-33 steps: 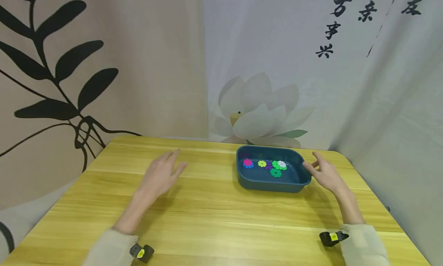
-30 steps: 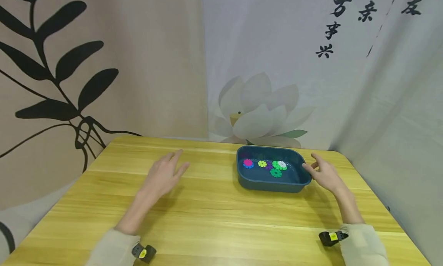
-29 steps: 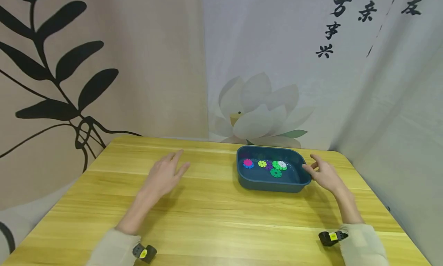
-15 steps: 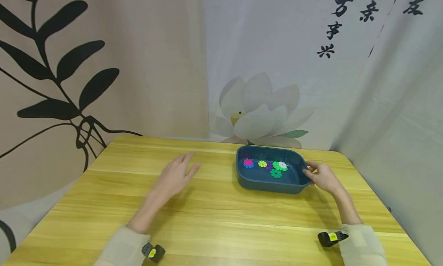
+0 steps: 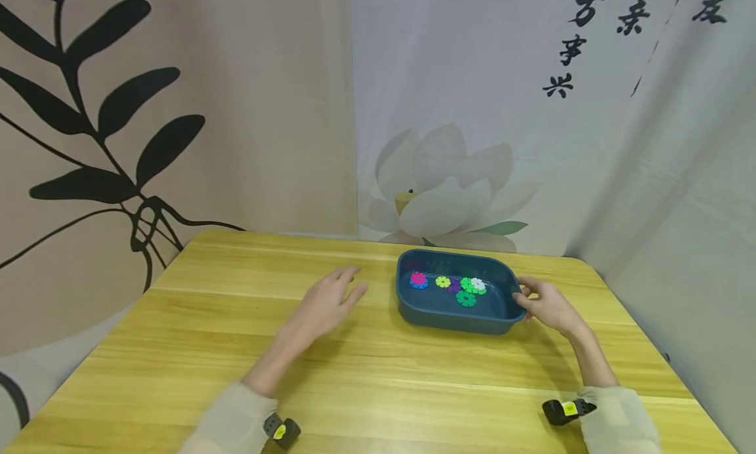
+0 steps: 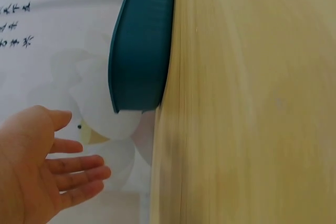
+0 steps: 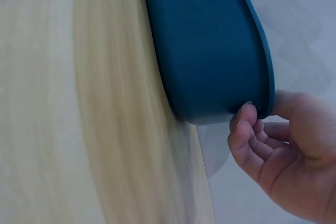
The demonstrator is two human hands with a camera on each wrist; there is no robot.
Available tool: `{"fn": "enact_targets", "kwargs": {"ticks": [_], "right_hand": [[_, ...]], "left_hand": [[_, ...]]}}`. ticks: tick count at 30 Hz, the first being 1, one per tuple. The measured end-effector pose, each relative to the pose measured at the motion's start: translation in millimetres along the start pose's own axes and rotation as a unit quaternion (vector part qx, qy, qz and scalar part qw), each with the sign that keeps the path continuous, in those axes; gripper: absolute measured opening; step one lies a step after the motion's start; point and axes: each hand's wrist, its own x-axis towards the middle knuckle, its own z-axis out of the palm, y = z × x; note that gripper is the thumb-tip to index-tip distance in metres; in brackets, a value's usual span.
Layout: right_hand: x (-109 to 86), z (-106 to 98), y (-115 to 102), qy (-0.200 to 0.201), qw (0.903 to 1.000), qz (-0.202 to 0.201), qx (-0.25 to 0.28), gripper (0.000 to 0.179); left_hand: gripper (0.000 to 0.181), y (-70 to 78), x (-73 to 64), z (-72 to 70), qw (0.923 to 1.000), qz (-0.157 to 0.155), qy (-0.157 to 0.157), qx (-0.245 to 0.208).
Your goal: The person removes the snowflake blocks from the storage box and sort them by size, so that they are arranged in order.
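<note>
A dark blue plastic basin [image 5: 455,319] stands right of the middle of the table in the head view. On its floor lie several small notched plastic discs, among them a yellow disc [image 5: 443,281], a dark green disc [image 5: 466,299] and a white disc [image 5: 478,284]. My right hand [image 5: 549,304] pinches the basin's right rim, thumb inside and curled fingers under the outer edge, as the right wrist view also shows. Left of the basin, my left hand [image 5: 326,304] hovers with fingers extended, apart from the basin's wall [image 6: 142,45], and holds nothing.
The wooden table [image 5: 378,388] reaches back to a printed curtain [image 5: 277,113] with leaves, a lotus and writing. Another curtain [image 5: 685,211] hangs along the right side. A small black camera sits on each wrist.
My left hand has moved right, closer to the basin. My right hand has closed its fingers on the basin's right rim, and the basin has shifted slightly left and toward me.
</note>
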Motion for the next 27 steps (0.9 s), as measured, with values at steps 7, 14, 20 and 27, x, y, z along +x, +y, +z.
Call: {"fn": "enact_targets", "kwargs": {"ticks": [7, 14, 20, 27], "right_hand": [[0.2, 2, -4, -0.027, 0.9993, -0.005, 0.024, 0.055], [0.9, 5, -6, -0.049, 0.9984, -0.005, 0.027, 0.056], [1.7, 6, -10, -0.063, 0.9972, 0.000, 0.040, 0.059], [-1.3, 5, -13, -0.072, 0.9963, 0.009, 0.047, 0.062]], "left_hand": [[0.047, 14.1, 8.2, 10.9, 0.9996, 0.016, -0.001, -0.023], [0.044, 32.5, 19.0, 19.5, 0.9989, 0.029, -0.013, -0.034], [0.042, 45.0, 28.5, 28.8, 0.9987, 0.030, -0.025, -0.033], [0.041, 57.5, 40.1, 40.6, 0.9968, 0.039, -0.051, -0.047]]}}
